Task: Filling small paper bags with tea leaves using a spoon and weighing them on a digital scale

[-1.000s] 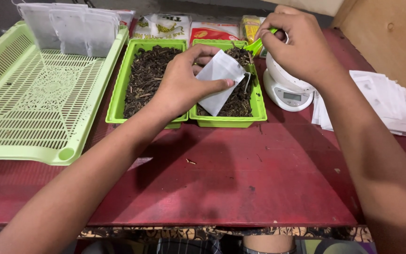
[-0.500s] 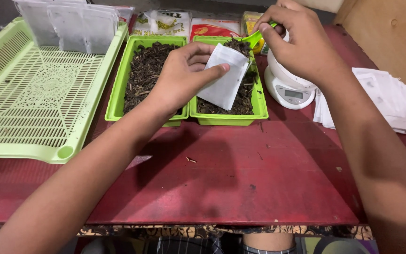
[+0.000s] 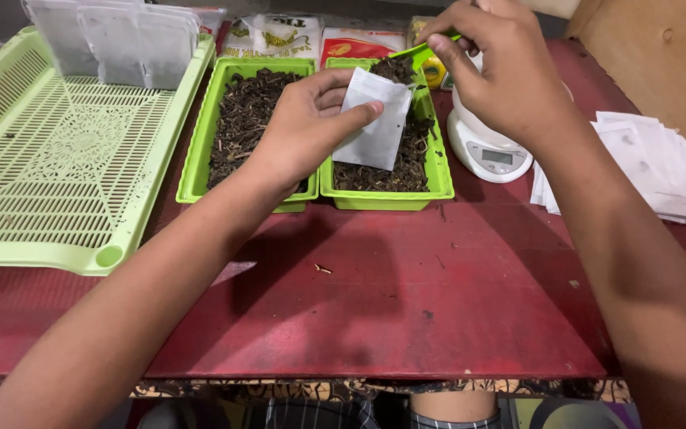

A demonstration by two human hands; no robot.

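Note:
My left hand (image 3: 303, 127) pinches a small white paper sachet (image 3: 375, 119) upright over the right green tray (image 3: 383, 199), which holds dark dried leaves. My right hand (image 3: 502, 71) grips a green scoop (image 3: 422, 54) loaded with the dark leaves, its tip just above the sachet's open top. A second green tray (image 3: 200, 151) of the same dark leaves sits to the left, under my left wrist.
A large perforated light-green tray (image 3: 49, 183) at left carries filled white sachets (image 3: 113, 40) along its far edge. A white digital scale (image 3: 490, 151) stands behind my right hand. A stack of empty white sachets (image 3: 660, 167) lies at right. Printed packets (image 3: 279, 36) lie at the back.
My left hand has lifted the sachet and turned it more upright. My right hand has brought the loaded scoop down and left toward the sachet's opening.

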